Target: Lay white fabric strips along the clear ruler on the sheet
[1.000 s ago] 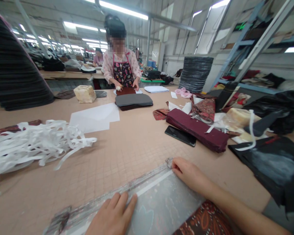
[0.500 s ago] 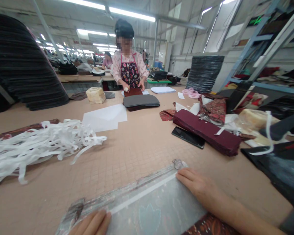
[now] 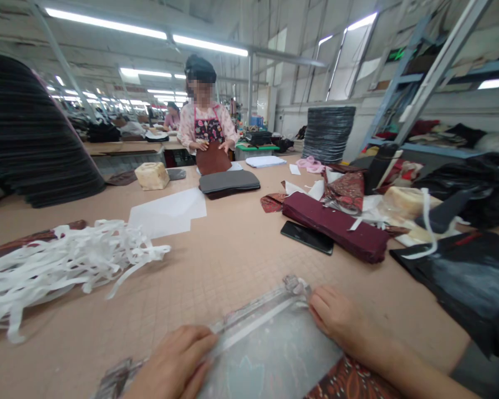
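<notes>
A piece of fabric [image 3: 283, 346] with a pale grey backing lies face down in front of me. It has a faint flower-shaped stitched outline and a white strip [image 3: 253, 327] along its folded far edge. At the left end of that edge, my left hand [image 3: 181, 354] is closed with its fingers together on the fabric. My right hand [image 3: 336, 316] grips the right side with curled fingers, beside a bunched corner [image 3: 295, 285]. Red-brown patterned cloth [image 3: 349, 379] shows by my right forearm.
White strips [image 3: 79, 260] lie heaped at left. Beyond are white sheets [image 3: 166, 213], a yellowish block [image 3: 152, 175] and grey pads [image 3: 228, 181]. A phone [image 3: 306, 237] lies by a maroon bundle [image 3: 336, 224]. Across the table a co-worker [image 3: 208, 119] holds a brown piece.
My left hand has moved up and right along the fabric's folded edge. The right hand's fingers have curled more at the corner. The co-worker has lifted the brown piece.
</notes>
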Motion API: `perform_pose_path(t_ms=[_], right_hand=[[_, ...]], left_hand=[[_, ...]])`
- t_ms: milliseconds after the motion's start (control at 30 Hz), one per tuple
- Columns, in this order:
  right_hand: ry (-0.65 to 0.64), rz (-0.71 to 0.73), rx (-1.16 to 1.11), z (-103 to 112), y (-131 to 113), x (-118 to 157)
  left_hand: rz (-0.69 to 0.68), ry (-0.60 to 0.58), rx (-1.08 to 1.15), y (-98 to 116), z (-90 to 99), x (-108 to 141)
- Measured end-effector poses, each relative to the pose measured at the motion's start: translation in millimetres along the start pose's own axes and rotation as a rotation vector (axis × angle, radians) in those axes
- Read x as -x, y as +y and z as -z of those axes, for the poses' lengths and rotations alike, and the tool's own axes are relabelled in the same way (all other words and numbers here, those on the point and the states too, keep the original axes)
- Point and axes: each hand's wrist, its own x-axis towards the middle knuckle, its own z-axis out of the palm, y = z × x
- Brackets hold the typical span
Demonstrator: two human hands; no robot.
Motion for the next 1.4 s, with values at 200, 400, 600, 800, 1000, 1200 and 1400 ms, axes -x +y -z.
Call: perform_pose_path(t_ms=[200,400,600,800,1000,1200,1400], right_hand=[[0.015,0.052,-0.004,3.4,1.0,15.9],[0.064,0.060,-0.224,-2.4,-1.5,-0.4],[0.028,-0.062,-0.313,-14.6,-1.1,-11.5],[-0.075,-0.055,-0.283,-5.7,-1.0,-16.1],[-0.074,0.090,-0.074,4.5,-7.2,-14.0],[-0.064,0.161,-0.010,4.5,-6.9,-16.5],[-0.019,0.283,0.034,0.1,4.9,-23.6]], left_hand=[[-0.033,-0.078,0.151,33.1,-36.6,-77.2],[0.072,-0.197,0.150,47.7,-61.2,-108.0],[-0.015,-0.159,0.006,50.1,-75.9,-106.2],[-0.201,-0.166,-0.258,56.9,-78.4,-99.6],[-0.156,-0.183,-0.246,35.8,-61.9,-60.7],[-0.089,-0.108,-0.188,-5.3,-19.0,29.1],[0.146,-0.095,-0.094,-21.5,16.6,86.1]])
